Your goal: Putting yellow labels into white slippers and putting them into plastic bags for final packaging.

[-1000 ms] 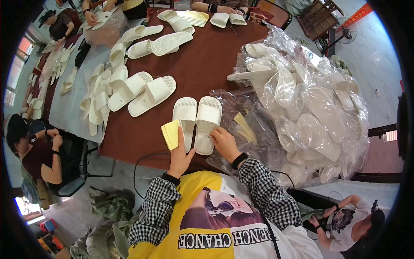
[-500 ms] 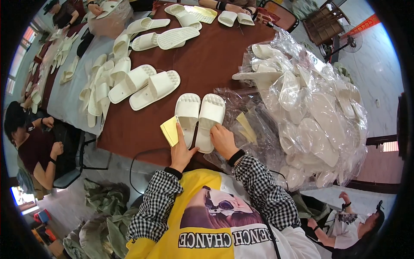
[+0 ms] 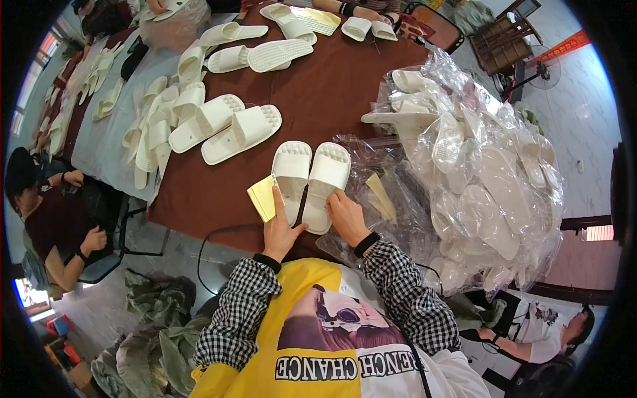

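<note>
A pair of white slippers lies side by side at the table's near edge, a left slipper (image 3: 292,161) and a right slipper (image 3: 330,164), toe ends pointing away from me. My left hand (image 3: 281,235) holds a stack of yellow label sheets (image 3: 262,199) beside the left slipper, with the thumb reaching toward the slippers' heels. Over the right slipper's footbed, my right hand (image 3: 347,216) has its fingers drawn together, the tips touching the surface. Anything small between those fingertips is hidden.
Clear plastic bags full of white slippers (image 3: 481,179) bulge along the right side. Yellow strips (image 3: 380,196) lie on plastic near my right hand. More slippers (image 3: 242,134) spread over the brown-covered table (image 3: 332,86). Co-workers sit around, one at left (image 3: 56,225).
My hands and the slipper pair keep nearly the same arrangement; the whole view has shifted slightly. At the lower right, a person's raised arm has come down.
</note>
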`<state>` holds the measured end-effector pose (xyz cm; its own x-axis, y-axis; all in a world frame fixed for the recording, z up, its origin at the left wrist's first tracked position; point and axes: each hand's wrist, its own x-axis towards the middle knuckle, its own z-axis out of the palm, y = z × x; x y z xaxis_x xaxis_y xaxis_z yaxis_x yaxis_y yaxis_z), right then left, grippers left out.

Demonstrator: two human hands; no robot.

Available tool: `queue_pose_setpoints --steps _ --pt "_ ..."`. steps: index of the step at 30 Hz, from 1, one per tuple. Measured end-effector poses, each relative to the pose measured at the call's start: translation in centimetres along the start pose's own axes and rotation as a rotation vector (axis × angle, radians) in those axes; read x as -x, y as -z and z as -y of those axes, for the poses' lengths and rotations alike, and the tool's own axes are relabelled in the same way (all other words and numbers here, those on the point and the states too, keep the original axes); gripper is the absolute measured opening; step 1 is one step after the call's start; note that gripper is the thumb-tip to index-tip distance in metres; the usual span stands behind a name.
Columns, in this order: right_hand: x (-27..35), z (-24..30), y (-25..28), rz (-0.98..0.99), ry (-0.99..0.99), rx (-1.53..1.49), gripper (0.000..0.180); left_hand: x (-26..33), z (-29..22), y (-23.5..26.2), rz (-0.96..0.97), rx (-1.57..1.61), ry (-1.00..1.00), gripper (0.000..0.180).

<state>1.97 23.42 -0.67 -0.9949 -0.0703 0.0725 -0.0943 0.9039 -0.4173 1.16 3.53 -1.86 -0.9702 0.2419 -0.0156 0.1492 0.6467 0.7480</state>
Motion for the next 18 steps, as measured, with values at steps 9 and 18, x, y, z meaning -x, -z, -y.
queue_pose_setpoints --steps 9,18 --pt "-0.51 -0.42 -0.66 0.009 0.154 0.218 0.011 0.01 0.05 -0.03 0.018 0.038 0.035 0.129" --pt "-0.46 -0.81 0.21 0.094 0.142 0.142 0.011 -0.05 0.08 -0.09 0.013 0.048 0.039 0.129"
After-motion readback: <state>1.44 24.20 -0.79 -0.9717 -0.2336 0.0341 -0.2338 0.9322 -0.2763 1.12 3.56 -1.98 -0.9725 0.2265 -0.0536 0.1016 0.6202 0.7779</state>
